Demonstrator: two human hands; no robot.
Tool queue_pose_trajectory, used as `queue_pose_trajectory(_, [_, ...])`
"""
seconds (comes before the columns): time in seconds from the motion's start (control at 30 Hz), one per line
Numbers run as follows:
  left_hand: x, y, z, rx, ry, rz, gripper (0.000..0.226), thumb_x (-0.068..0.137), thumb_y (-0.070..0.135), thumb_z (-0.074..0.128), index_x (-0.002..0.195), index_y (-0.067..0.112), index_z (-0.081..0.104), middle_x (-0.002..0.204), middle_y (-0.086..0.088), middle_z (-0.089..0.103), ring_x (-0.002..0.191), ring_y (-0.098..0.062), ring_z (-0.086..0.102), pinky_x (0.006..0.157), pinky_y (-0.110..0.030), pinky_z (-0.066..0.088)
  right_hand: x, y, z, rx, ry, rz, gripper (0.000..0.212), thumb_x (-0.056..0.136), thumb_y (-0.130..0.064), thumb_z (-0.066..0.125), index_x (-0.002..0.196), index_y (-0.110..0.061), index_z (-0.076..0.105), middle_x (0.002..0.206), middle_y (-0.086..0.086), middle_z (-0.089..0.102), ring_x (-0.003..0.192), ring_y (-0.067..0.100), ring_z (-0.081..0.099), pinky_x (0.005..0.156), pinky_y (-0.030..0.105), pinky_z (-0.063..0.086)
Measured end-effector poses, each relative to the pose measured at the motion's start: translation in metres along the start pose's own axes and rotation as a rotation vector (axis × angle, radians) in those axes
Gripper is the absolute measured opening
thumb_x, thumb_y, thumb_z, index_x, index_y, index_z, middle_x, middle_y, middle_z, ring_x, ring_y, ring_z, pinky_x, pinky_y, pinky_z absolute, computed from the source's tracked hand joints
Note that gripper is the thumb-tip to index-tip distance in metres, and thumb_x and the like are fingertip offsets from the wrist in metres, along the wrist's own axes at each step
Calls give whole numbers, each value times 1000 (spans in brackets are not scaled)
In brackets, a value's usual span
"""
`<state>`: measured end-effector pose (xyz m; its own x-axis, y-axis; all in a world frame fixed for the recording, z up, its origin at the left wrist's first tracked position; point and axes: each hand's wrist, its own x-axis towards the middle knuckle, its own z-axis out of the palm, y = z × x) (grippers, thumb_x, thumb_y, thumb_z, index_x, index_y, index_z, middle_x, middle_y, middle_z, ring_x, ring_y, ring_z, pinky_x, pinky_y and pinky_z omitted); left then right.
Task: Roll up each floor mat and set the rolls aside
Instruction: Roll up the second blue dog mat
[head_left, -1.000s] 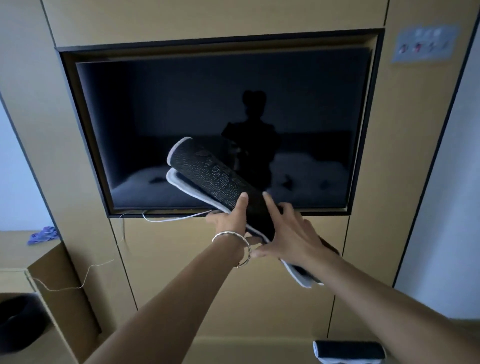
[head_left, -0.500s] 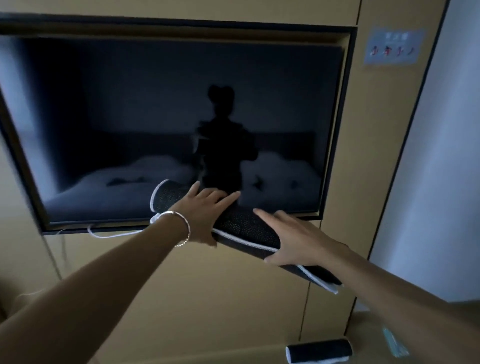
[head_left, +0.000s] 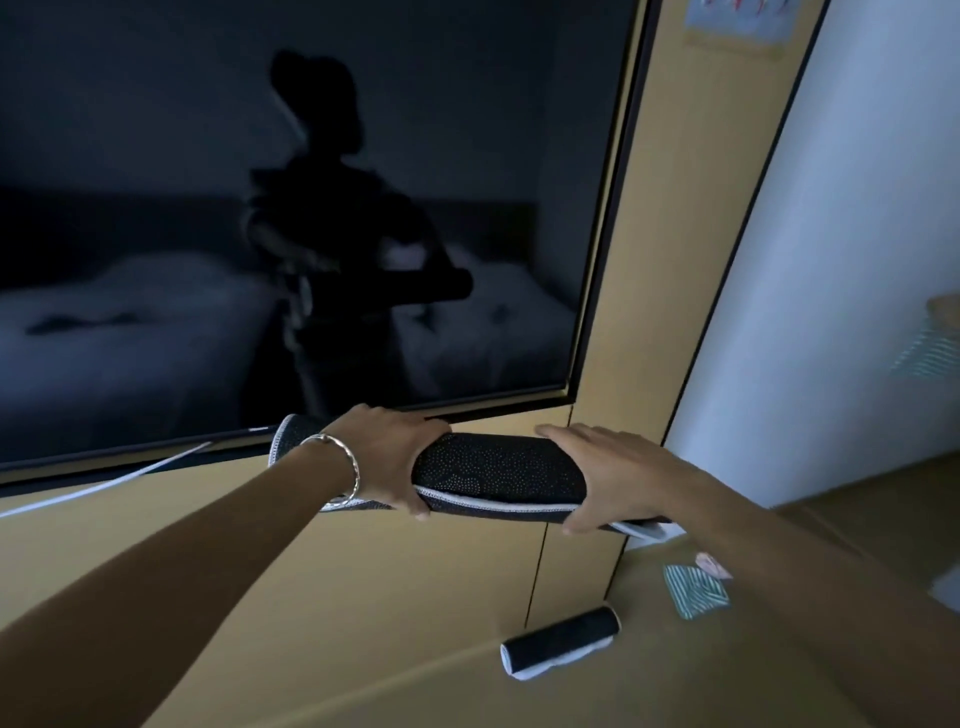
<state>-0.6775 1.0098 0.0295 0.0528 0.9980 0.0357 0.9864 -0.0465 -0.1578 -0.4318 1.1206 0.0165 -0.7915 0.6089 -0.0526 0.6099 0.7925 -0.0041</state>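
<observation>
– Well, both hands are on it: the rolled mat (head_left: 498, 467) is up in the air, roughly level, in front of the wooden wall panel (head_left: 415, 597), just under the lower edge of the television screen (head_left: 260, 208).
– How's the grip?
– Left hand (head_left: 387, 457) wraps the roll near its left end, fingers curled over the top, thumb tucked underneath, silver bracelet (head_left: 345, 467) at the wrist. Right hand (head_left: 608, 478) clamps it toward the right end, fingers over the top, thumb below. The two are apart, with a dark dotted stretch of mat between them.
– Tidy roll?
– Pale edging runs along the underside. The right end is mostly hidden behind the right wrist, so I can't tell.
– Anything lower down?
– A second roll (head_left: 561, 642) lies on the floor (head_left: 649, 691), close by the foot of the panel, below the right hand. A striped cloth (head_left: 693, 590) sits on the floor just right of it, and a white cable (head_left: 104, 483) trails out left below the screen.
</observation>
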Motion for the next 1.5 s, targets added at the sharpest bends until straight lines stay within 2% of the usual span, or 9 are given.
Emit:
queue_pose_trajectory(0.2, [56,7,47,-74,-142,4,82,53,67,69,124,41,37,113,17,55,104,-10,54,87,-34,45,26,67,41,110,-201,42,95,60,-47,73,139,-40,19,113,-10,46,94,10,47,71,26,44])
queue_pose_trajectory(0.4, [114,26,101,-160,-325,-82,96,67,49,74,143,32,18,128,9,45,114,-14,45,94,-30,37,89,141,84,89,-280,-76,92,62,-47,73,138,-41,21,110,-9,47,94,14,49,78,33,48])
queue_pose_trajectory(0.67, [168,44,185,-233,-517,-209,107,72,38,73,149,29,-1,142,5,33,123,-18,38,99,-29,33,169,207,177,69,-335,-248,96,70,-47,70,144,-38,9,132,-4,40,111,24,46,90,40,44])
queue_pose_trajectory(0.93, [167,62,357,-204,-513,-175,97,81,59,58,150,23,0,140,-1,39,119,-24,47,94,-36,40,202,210,339,20,-397,-355,82,83,-33,62,147,-25,11,133,8,38,119,30,41,98,43,34])
queue_pose_trajectory(1.03, [161,73,430,-208,-483,-198,92,80,55,60,145,24,2,134,-4,47,113,-27,53,90,-39,44,211,201,410,18,-410,-336,83,79,-23,63,145,-25,14,131,8,40,119,30,41,101,43,33])
queue_pose_trajectory(1.17, [155,90,529,-118,-585,-346,90,80,36,57,149,25,1,137,-2,39,124,-26,42,101,-44,35,217,178,512,34,-434,-309,84,78,-19,63,146,-24,14,133,8,40,122,31,39,105,43,30])
queue_pose_trajectory(1.27, [148,99,613,-64,-661,-425,89,80,28,57,148,24,0,138,-1,34,126,-25,37,102,-48,33,221,159,599,71,-410,-277,86,78,-19,65,147,-24,14,132,7,40,123,30,38,107,41,26])
queue_pose_trajectory(1.37, [140,103,670,-63,-709,-457,88,79,27,62,145,25,3,136,0,35,124,-24,38,99,-50,36,217,144,661,67,-400,-271,87,73,-20,69,146,-23,22,126,8,44,117,31,43,104,42,27])
queue_pose_trajectory(1.5, [125,112,777,-62,-697,-437,87,81,30,65,143,24,3,135,-1,35,124,-24,38,100,-51,36,219,131,773,76,-360,-259,91,59,-19,77,139,-21,35,114,8,53,104,32,53,93,44,39])
